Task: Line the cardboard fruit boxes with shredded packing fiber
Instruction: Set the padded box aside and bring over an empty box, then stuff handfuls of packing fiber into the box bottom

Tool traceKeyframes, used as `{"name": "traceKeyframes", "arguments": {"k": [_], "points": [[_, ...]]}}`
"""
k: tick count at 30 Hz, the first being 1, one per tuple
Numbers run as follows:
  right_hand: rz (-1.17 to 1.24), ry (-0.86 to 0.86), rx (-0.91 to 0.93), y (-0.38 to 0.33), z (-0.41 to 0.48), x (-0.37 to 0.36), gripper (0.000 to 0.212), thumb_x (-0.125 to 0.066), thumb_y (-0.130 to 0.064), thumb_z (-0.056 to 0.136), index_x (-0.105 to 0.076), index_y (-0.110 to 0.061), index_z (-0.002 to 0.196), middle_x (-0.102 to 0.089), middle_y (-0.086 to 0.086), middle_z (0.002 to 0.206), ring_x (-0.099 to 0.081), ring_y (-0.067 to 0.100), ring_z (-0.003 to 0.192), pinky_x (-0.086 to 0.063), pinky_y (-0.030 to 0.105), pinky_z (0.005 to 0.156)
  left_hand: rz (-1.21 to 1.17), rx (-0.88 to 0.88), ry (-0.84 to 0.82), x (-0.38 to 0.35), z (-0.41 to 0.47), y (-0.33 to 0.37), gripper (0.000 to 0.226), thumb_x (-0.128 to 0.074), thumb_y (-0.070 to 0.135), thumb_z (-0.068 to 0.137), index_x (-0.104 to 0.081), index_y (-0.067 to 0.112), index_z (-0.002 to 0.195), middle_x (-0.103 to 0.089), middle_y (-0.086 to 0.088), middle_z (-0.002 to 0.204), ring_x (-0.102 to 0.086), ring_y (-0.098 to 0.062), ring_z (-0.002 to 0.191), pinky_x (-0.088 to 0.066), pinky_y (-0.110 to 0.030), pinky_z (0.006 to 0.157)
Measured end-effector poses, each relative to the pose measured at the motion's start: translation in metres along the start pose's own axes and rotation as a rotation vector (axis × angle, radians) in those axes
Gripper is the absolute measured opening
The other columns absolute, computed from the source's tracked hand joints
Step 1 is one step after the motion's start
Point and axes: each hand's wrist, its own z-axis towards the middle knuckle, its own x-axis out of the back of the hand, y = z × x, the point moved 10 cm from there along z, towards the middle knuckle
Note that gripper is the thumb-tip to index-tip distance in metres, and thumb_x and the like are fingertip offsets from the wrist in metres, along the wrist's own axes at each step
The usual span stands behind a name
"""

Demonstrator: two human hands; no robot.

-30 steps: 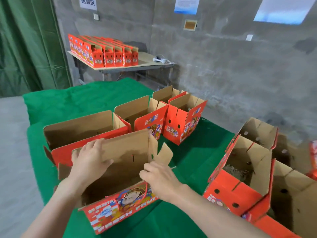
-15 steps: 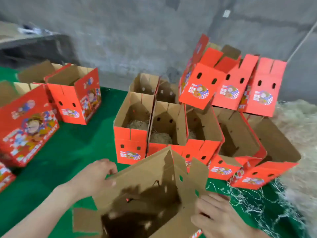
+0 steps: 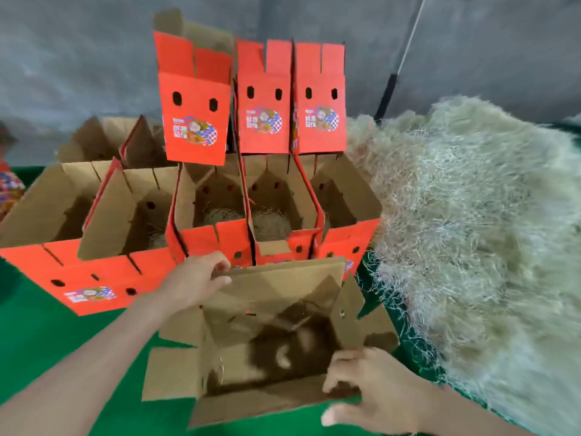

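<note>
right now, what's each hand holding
Left hand: grips the far flap of the open box.
Right hand: grips the open box at its near right corner.

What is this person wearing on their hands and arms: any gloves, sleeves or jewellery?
Nothing that shows. The left hand and right hand are bare, with no gloves. The left forearm and right forearm are uncovered up to the picture's edge, so no sleeve is in view. No watch, bracelet or ring can be made out, though the picture is somewhat blurred.
</note>
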Motion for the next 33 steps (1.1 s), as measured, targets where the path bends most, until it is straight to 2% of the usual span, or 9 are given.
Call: {"name": "traceKeyframes", "arguments": {"k": [3,7,11,16,19,21,24,28,33], "points": [[0.119,0.04,-0.025,0.041,0.009,0.013,0.045,-0.041,-0.043,0.096,-0.058,-0.006,0.077,-0.053,0.003,0.073,-0.051,0.02,0.068,-0.04,0.032,0.066,0.082,0.091,-0.029,-0.023,0.008,-0.002,0.034,-0.063,0.025,0.086,-0.058,0.016,0.118,-0.064,-0.004,0.117,-0.057,-0.023,0.11,-0.042,-0.031,0.091],[0.158,0.007,-0.038,0.07,0.031,0.017,0.046,-0.04,-0.047,0.095,-0.064,-0.008,0.088,-0.053,-0.005,0.072,-0.05,0.014,0.064,-0.041,0.029,0.063,-0.016,0.253,0.206,-0.006,-0.008,-0.013,0.043,-0.07,0.016,0.081,-0.058,0.009,0.122,-0.062,-0.011,0.119,-0.056,-0.028,0.112,-0.04,-0.034,0.092],[0.151,-0.053,-0.021,0.07,0.039,0.015,0.041,-0.045,-0.047,0.093,-0.067,-0.013,0.094,-0.066,-0.001,0.086,-0.059,0.016,0.073,-0.046,0.029,0.068,-0.037,0.309,0.186,-0.005,-0.027,-0.015,0.017,-0.063,0.012,0.087,-0.068,0.003,0.1,-0.068,-0.014,0.098,-0.061,-0.03,0.096,-0.04,-0.034,0.077],[-0.042,0.277,-0.003,0.069,0.045,0.057,0.027,-0.054,-0.038,0.091,-0.067,-0.014,0.092,-0.065,0.005,0.096,-0.058,0.025,0.092,-0.046,0.033,0.078,-0.037,0.331,0.151,0.004,-0.043,-0.012,0.015,-0.066,0.004,0.083,-0.069,0.006,0.097,-0.067,-0.007,0.093,-0.06,-0.023,0.09,-0.033,-0.023,0.07],[-0.295,0.137,-0.054,0.081,0.056,0.041,0.032,-0.061,-0.038,0.085,-0.062,-0.018,0.11,-0.025,0.009,0.146,-0.019,0.032,0.134,-0.025,0.049,0.105,0.078,0.275,0.173,0.007,-0.041,0.011,0.027,-0.07,0.008,0.081,-0.067,0.007,0.107,-0.067,-0.008,0.107,-0.06,-0.027,0.1,-0.041,-0.033,0.083],[-0.285,0.01,-0.105,0.094,0.058,0.026,0.039,-0.06,-0.04,0.085,-0.059,-0.017,0.116,0.007,0.005,0.155,0.006,0.036,0.14,-0.015,0.058,0.11,0.136,0.27,0.187,0.0,-0.036,0.026,0.025,-0.065,0.008,0.084,-0.065,0.009,0.109,-0.067,-0.01,0.108,-0.059,-0.031,0.101,-0.043,-0.037,0.084],[-0.261,-0.007,-0.093,0.098,0.053,0.018,0.051,-0.055,-0.048,0.085,-0.053,-0.014,0.123,0.02,0.004,0.154,0.016,0.038,0.14,-0.008,0.059,0.112,0.209,0.421,0.301,0.007,-0.035,0.031,0.029,-0.057,0.006,0.087,-0.062,0.008,0.115,-0.064,-0.018,0.113,-0.057,-0.037,0.105,-0.043,-0.043,0.09],[-0.102,0.163,-0.1,0.098,0.037,0.041,0.053,-0.054,-0.043,0.088,-0.044,-0.019,0.133,0.006,0.008,0.157,0.006,0.033,0.143,-0.005,0.054,0.114,0.222,0.098,0.371,0.006,-0.004,0.104,0.055,-0.068,-0.011,0.068,-0.057,-0.003,0.121,-0.055,-0.026,0.123,-0.049,-0.045,0.116,-0.035,-0.053,0.102],[0.013,0.531,-0.302,0.17,-0.033,0.123,0.049,-0.058,-0.034,0.088,-0.046,-0.019,0.133,-0.021,0.011,0.153,-0.016,0.029,0.141,-0.016,0.047,0.115,0.027,-0.17,0.409,0.0,0.029,0.209,0.04,-0.067,-0.007,0.076,-0.063,0.004,0.114,-0.058,-0.015,0.122,-0.051,-0.032,0.117,-0.033,-0.039,0.104]]}}
